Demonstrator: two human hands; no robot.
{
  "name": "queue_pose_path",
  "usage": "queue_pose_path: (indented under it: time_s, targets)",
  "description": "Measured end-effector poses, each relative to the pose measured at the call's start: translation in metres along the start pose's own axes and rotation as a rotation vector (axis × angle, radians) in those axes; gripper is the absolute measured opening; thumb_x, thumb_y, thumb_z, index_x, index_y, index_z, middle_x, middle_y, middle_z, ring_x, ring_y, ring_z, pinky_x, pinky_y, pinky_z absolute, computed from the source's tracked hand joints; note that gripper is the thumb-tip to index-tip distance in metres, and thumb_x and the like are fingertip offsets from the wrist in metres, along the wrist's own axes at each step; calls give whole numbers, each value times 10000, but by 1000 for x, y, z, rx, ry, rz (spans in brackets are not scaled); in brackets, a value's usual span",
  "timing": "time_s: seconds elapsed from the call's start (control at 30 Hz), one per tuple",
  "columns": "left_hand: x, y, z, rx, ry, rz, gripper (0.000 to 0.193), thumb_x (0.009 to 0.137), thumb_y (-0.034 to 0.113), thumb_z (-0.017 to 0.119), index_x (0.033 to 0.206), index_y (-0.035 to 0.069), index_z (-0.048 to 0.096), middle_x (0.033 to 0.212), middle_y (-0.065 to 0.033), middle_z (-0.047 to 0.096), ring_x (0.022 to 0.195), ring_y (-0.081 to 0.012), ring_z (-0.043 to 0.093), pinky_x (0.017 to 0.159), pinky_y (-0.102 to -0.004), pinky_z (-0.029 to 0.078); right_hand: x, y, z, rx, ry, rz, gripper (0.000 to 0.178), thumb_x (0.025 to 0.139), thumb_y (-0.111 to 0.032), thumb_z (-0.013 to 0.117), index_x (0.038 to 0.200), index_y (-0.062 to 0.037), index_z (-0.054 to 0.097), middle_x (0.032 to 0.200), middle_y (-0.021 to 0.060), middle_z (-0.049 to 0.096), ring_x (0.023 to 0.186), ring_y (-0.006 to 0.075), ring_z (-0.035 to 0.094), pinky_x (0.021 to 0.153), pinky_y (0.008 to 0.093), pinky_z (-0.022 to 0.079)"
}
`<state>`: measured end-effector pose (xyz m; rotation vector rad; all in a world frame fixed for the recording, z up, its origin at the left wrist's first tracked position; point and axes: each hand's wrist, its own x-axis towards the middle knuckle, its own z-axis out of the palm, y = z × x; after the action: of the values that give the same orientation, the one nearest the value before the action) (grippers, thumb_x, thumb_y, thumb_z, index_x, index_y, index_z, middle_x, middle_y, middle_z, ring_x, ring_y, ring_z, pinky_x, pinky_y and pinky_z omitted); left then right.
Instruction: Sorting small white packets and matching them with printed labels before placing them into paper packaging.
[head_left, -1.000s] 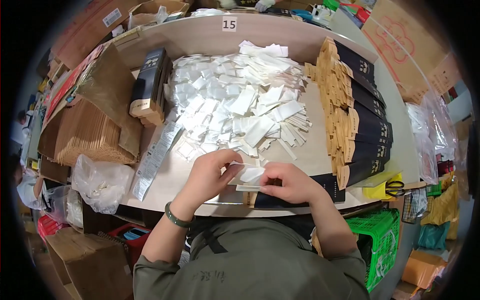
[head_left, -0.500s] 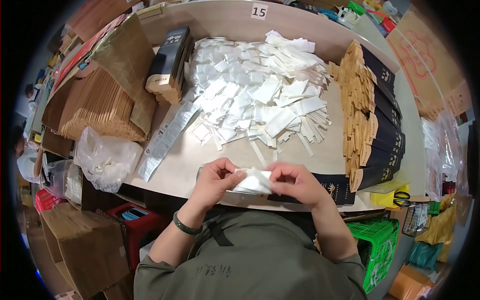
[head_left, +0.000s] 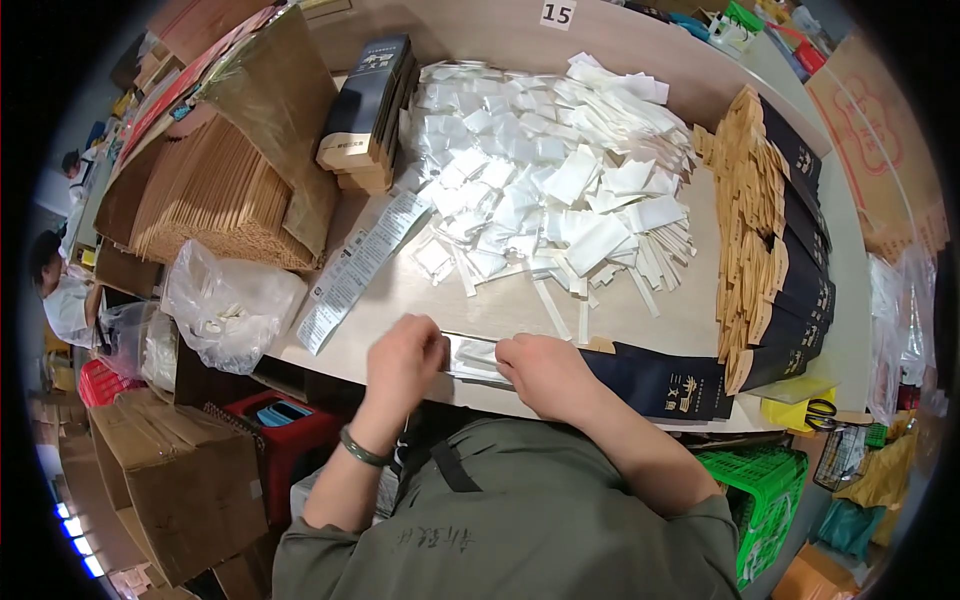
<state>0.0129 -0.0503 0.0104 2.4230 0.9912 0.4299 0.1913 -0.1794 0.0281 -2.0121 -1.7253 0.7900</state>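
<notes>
Touching a flat, pale, oblong packet [head_left: 476, 356] with curled fingers [head_left: 522, 353].

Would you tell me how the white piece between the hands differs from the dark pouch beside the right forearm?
The white piece looks pale; the dark pouch is blackish with a tan end. The white piece looks shorter than the dark pouch. Both are over the table.
</notes>
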Motion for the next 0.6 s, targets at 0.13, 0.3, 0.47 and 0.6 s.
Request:
queue_pose_path:
  time_s: [0.13, 0.3, 0.47, 0.6]
  targets:
    - [54, 4, -19, -26, 114, 135, 138, 787, 112, 698, 894, 61, 627, 838, -100, 634, 738, -308, 634, 666, -377, 506, -2, -4, 6, -73, 45, -81, 68, 881, -122, 586, 887, -57, 565, 810, 133, 595, 794, 353, 620, 679, 462, 496]
    - [103, -6, -13, 96, -7, 52, 235, 751, 134, 748, 926, 44, 620, 888, -137, 643, 813, -342, 629, 714, -423, 496, -10, -1, 8, -190, 179, -208, 151, 807, -116, 662, 851, -60, 530, 764, 115, 572, 750, 322, 593, 641, 447, 475]
    - [99, -19, -11, 132, -9, 103, 305, 725, 154, 786, 934, 28, 602, 871, -178, 642, 866, -358, 621, 738, -432, 492, -16, 5, 7, -243, 261, -243, 163, 762, -105, 696, 860, -73, 569, 799, 76, 571, 792, 271, 557, 686, 390, 446]
    - [88, -17, -6, -48, -58, -103, 283, 775, 126, 753, 1008, 34, 621, 904, -154, 632, 860, -320, 613, 744, -384, 493, -22, 8, 14, -268, 321, -206, 178, 750, -105, 710, 888, -79, 600, 831, 57, 561, 844, 248, 542, 734, 366, 427]
